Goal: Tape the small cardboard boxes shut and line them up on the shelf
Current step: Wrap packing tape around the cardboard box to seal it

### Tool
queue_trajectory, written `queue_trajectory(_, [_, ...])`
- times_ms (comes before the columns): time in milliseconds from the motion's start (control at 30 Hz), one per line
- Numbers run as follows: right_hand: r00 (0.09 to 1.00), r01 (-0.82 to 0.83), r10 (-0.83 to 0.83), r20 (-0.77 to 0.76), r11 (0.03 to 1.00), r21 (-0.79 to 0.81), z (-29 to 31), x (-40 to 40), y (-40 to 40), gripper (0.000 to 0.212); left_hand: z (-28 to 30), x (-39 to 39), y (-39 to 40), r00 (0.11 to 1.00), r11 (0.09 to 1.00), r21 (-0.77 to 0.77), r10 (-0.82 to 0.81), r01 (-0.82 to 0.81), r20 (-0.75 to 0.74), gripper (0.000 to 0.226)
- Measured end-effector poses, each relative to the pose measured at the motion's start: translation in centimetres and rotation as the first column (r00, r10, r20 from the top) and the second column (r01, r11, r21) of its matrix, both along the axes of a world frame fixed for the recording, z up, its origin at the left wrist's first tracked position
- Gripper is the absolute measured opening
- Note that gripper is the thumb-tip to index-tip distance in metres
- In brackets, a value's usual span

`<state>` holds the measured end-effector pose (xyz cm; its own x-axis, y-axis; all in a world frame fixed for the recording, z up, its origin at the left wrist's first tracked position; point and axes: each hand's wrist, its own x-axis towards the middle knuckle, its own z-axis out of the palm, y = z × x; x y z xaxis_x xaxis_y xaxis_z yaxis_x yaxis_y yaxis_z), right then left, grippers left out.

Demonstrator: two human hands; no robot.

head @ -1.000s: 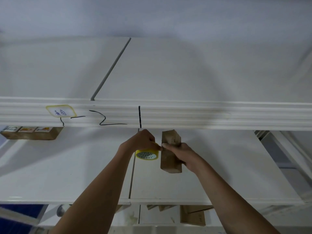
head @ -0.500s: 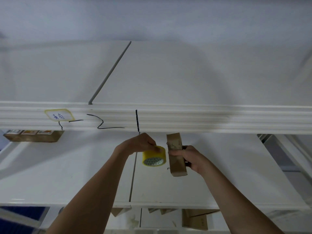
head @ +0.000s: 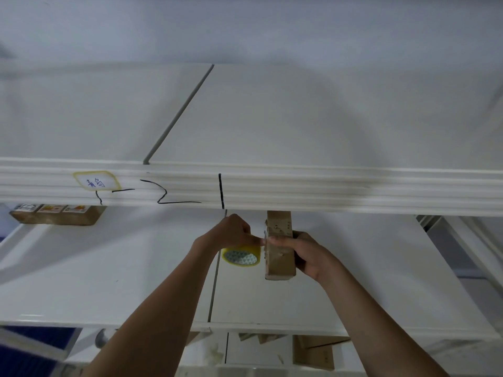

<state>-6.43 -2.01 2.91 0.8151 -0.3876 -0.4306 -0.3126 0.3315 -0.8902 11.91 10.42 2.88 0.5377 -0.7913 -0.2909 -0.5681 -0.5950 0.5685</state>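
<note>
Head view: since a second ago your two hands have come back together over the shelf. Half a second ago the tape roll sat apart from the small cardboard box; now it is just beside the box's left face, under your left hand.

Left hand: fingers curled over the roll, tips pinched at the box edge, apparently on the tape's free end, though the strip itself is too thin and blurred to confirm.

Right hand: fingers wrapped round the box, thumb side across its front, holding it on end above the shelf, its top close under the front rail of the upper shelf.

Judgement: you are laying or tearing a strip across this box, so the sealing step is in progress and the box is not yet placed.

Another box with coloured labels sits far left on the shelf, well apart; likely the start of the row. More cardboard shows on the level below.
</note>
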Motion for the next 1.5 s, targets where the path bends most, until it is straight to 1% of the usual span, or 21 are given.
queue_trajectory(133, [0.999, -0.011, 0.005, 0.05, 0.993, 0.116, 0.2, -0.1, -0.2, 0.045, 0.3, -0.6, -0.7, 0.999, 0.996, -0.083, 0.046, -0.046, 0.004, 0.047])
queue_trajectory(233, [0.998, -0.058, 0.056, 0.017, 0.989, 0.138, 0.5, -0.4, -0.3, 0.04, 0.4, -0.7, -0.9, 0.998, 0.997, -0.074, 0.029, -0.026, 0.047, 0.049])
queue_trajectory(300, [0.997, -0.067, 0.071, -0.033, 0.993, 0.102, 0.7, -0.5, -0.4, 0.042, 0.2, -0.9, -1.0, 0.997, 0.998, -0.052, 0.026, -0.022, 0.077, 0.049])
queue_trajectory(400, [0.996, -0.019, 0.02, -0.091, 1.0, 0.018, 0.5, -0.4, -0.5, 0.048, 0.1, -1.0, -1.0, 0.99, 0.997, -0.059, 0.061, -0.054, 0.127, 0.049])
queue_trajectory(467, [0.992, 0.011, -0.019, -0.124, 0.997, -0.07, 0.0, -0.2, -0.2, 0.056, 0.4, -1.2, -1.2, 0.985, 0.997, -0.053, 0.059, -0.051, 0.163, 0.052])
queue_trajectory(533, [0.988, 0.027, -0.049, -0.143, 0.989, -0.148, -0.3, 0.1, 0.1, 0.066, 0.7, -1.4, -1.4, 0.978, 1.0, -0.013, 0.022, -0.02, 0.205, 0.048])
queue_trajectory(567, [0.987, 0.028, -0.054, -0.153, 0.986, -0.165, -0.4, 0.2, 0.2, 0.064, 0.7, -1.6, -1.4, 0.974, 1.0, 0.01, 0.008, -0.01, 0.225, 0.044])
queue_trajectory(600, [0.985, 0.028, -0.056, -0.166, 0.985, -0.171, -0.4, 0.4, 0.1, 0.057, 0.7, -1.7, -1.4, 0.971, 1.0, 0.025, -0.003, -0.003, 0.237, 0.042])
queue_trajectory(667, [0.978, 0.034, -0.063, -0.198, 0.988, -0.148, -0.3, 0.3, -0.1, 0.042, 0.6, -1.6, -1.2, 0.976, 0.999, 0.037, -0.016, 0.008, 0.216, 0.044])
queue_trajectory(833, [0.969, 0.046, -0.075, -0.234, 0.991, -0.126, -1.0, -0.2, -0.5, 0.04, 1.4, -0.1, 0.0, 0.987, 0.98, 0.143, -0.148, 0.138, 0.06, 0.049])
queue_trajectory(900, [0.967, 0.061, -0.088, -0.24, 0.992, -0.115, -1.2, -0.5, -0.6, 0.039, 1.4, 0.5, 0.5, 0.987, 0.979, 0.13, -0.158, 0.157, -0.004, 0.049])
queue_trajectory(967, [0.968, 0.057, -0.081, -0.236, 0.993, -0.106, -1.2, -0.7, -0.9, 0.038, 1.3, 0.8, 1.0, 0.99, 0.984, 0.106, -0.137, 0.14, -0.037, 0.045])
queue_trajectory(1100, [0.972, 0.04, -0.063, -0.227, 0.994, -0.103, -0.9, -0.8, -1.0, 0.037, 0.8, 1.0, 1.1, 0.994, 0.991, 0.082, -0.11, 0.11, -0.007, 0.048])
queue_trajectory(1233, [0.98, 0.038, -0.05, -0.194, 0.997, -0.062, -0.7, -0.8, -0.9, 0.038, 0.5, 1.4, 1.3, 0.987, 0.994, 0.097, -0.069, 0.055, 0.147, 0.053])
queue_trajectory(1267, [0.982, 0.036, -0.046, -0.184, 0.998, -0.061, -0.5, -0.8, -0.8, 0.038, 0.3, 1.4, 1.3, 0.988, 0.995, 0.097, -0.05, 0.036, 0.147, 0.054])
queue_trajectory(1367, [0.986, 0.025, -0.034, -0.162, 0.998, -0.058, -0.2, -0.8, -0.8, 0.035, 0.1, 1.4, 1.4, 0.997, 0.994, 0.105, -0.004, -0.003, 0.073, 0.054])
queue_trajectory(1500, [0.993, 0.013, -0.016, -0.114, 1.0, -0.025, 0.1, -1.1, -0.8, 0.033, -0.2, 1.4, 1.0, 1.0, 0.997, 0.082, 0.011, -0.011, 0.002, 0.059])
